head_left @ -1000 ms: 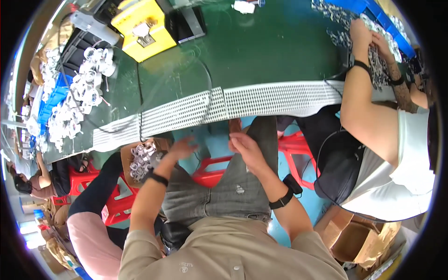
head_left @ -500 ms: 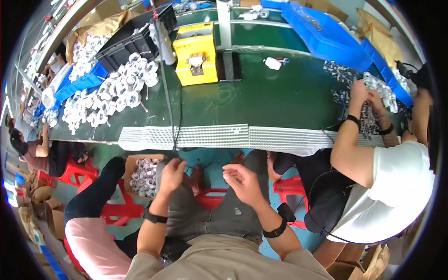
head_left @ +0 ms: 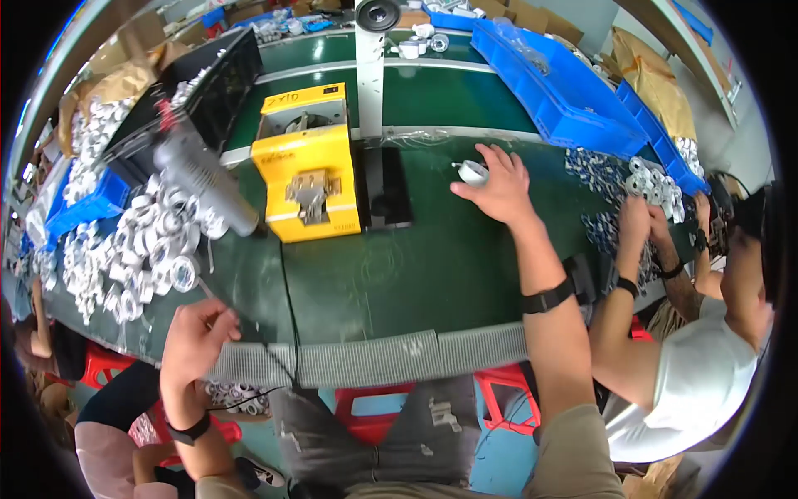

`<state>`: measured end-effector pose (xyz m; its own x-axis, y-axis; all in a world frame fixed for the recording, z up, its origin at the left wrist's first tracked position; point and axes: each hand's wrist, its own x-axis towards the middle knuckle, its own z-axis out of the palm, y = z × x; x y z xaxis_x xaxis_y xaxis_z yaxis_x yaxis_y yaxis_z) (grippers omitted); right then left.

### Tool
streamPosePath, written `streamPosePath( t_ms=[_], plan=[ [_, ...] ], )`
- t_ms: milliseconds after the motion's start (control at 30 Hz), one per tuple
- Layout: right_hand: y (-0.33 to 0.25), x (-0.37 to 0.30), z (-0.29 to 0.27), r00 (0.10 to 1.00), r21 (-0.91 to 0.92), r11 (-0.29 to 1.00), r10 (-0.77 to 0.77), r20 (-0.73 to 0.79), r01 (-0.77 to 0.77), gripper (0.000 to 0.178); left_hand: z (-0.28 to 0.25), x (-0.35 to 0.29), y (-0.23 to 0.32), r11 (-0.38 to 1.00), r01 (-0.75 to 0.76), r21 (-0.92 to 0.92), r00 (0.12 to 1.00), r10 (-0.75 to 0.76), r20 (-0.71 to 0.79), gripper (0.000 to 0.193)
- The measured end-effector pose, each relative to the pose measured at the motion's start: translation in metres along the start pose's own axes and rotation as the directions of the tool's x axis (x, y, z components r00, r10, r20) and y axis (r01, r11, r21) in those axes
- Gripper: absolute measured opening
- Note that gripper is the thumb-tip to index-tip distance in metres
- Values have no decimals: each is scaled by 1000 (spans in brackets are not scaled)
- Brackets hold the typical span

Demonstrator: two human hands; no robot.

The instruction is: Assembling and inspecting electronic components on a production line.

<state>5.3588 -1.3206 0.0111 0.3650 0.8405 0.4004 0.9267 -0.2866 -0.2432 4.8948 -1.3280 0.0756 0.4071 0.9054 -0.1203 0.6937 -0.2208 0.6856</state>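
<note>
At the right of the bench my right hand (head_left: 505, 190) reaches over a small white ring-shaped part (head_left: 474, 173). Its thumb and fingers are spread on either side of that part; whether they touch it I cannot tell. Near the bench's front edge, my left hand (head_left: 198, 339) has its fingers curled in. What it holds, if anything, is hidden. Just beyond it lies a heap of white ring-shaped parts (head_left: 150, 249), some with thin stems. A yellow box-shaped fixture (head_left: 309, 179) with a metal clamp on its front stands between my hands, beside a black flat plate (head_left: 386, 187).
A grey cylindrical tool (head_left: 206, 179) hangs left of the fixture. Black (head_left: 224, 91) and blue bins (head_left: 557, 91) flank the green bench (head_left: 416, 283). A perforated grey strip (head_left: 366, 359) lines its front edge. On the right, a co-worker's hands (head_left: 640, 224) work among small metal parts.
My right hand has moved from above my lap forward to the white part on the bench. My left hand has moved left toward the heap. The view has shifted, bringing the bench closer.
</note>
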Motion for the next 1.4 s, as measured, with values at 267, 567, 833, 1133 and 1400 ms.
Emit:
streamPosePath(
  t_ms=[267,567,833,1133,1400],
  plan=[
    [15,24,-31,994,79,996,-44,99,36,56,11,94,10,891,185,-414,763,135,633,14],
    [-140,-48,-28,839,727,538,-536,-95,427,60,74,106,40,541,191,-819,777,426,463,59],
    [-132,-52,-29,924,878,421,-378,-59,228,53,81,115,59,514,53,-856,908,332,256,49],
    [-118,-60,-25,766,894,92,-483,425,-439,24,84,92,59,597,-240,-766,848,513,134,42],
    [-125,-65,-29,820,895,41,-385,425,-445,14,82,94,51,252,146,-957,894,381,236,40]
  ],
)
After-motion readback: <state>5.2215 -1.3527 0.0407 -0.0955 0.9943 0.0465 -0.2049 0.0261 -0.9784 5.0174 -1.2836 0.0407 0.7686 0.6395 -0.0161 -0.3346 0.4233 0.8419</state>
